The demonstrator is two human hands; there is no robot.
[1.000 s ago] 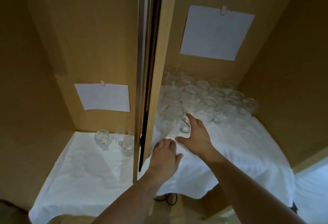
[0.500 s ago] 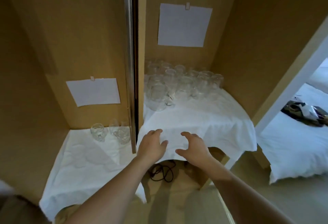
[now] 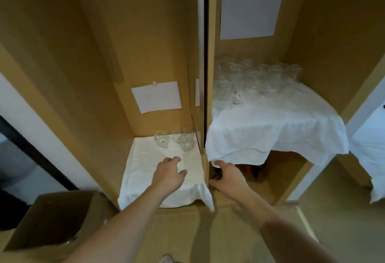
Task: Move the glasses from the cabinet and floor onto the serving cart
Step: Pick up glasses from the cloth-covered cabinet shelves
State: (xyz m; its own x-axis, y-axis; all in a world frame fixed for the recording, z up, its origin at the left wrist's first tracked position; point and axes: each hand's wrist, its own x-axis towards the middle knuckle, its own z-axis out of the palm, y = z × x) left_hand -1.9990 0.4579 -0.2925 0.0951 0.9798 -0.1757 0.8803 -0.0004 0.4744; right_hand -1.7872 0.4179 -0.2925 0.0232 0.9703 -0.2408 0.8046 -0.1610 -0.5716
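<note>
Several clear glasses [image 3: 253, 79] crowd the back of the right, higher cabinet shelf on a white cloth [image 3: 275, 125]. Three more clear glasses [image 3: 177, 140] stand at the back of the left, lower shelf, also on a white cloth [image 3: 145, 183]. My left hand [image 3: 169, 172] hovers over the left cloth, fingers loosely spread and empty, a short way in front of the three glasses. My right hand [image 3: 228, 176] hangs empty below the drooping edge of the right cloth, in front of the dark gap under that shelf. No serving cart is in view.
A wooden divider with a metal strip [image 3: 203, 75] splits the two compartments. White paper sheets [image 3: 251, 12] are clipped to the back walls. An open cardboard box [image 3: 52, 219] sits at the lower left. Dark cables [image 3: 250, 171] lie under the right shelf.
Both hands pulled back from the glasses on the right shelf, empty. My left hand shifted over to the lower left shelf; my right hand dropped below the right cloth's edge. The view stepped back.
</note>
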